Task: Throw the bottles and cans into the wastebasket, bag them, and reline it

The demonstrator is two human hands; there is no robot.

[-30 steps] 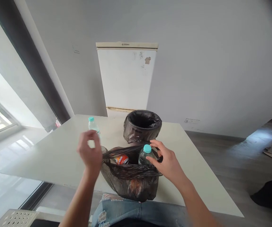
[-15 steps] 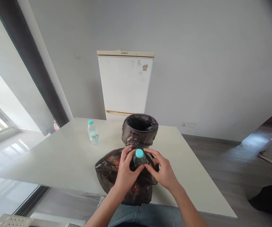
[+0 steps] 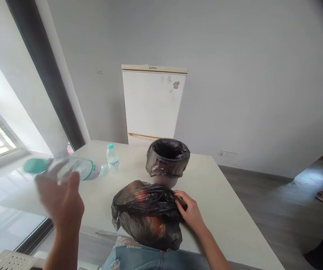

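My left hand (image 3: 62, 202) is raised at the left over the table edge, gripping a clear water bottle (image 3: 66, 168) with a teal cap, held sideways and blurred by motion. A black plastic bag (image 3: 147, 213) with red and orange things showing through it lies on the near edge of the white table (image 3: 229, 210). My right hand (image 3: 188, 210) rests against the bag's right side with its fingers pinching the plastic. Behind the bag stands a small bin lined with a black bag (image 3: 167, 159), its mouth open.
A second small water bottle (image 3: 112, 159) with a teal cap stands upright on the table to the left of the bin. A white fridge (image 3: 153, 103) stands against the wall behind. A window is at the left. A perforated white seat (image 3: 12, 260) is at the bottom left.
My left hand has pulled the teal-capped bottle out of the black bag and swung it up to the left. The bag's mouth has collapsed shut under my right hand.
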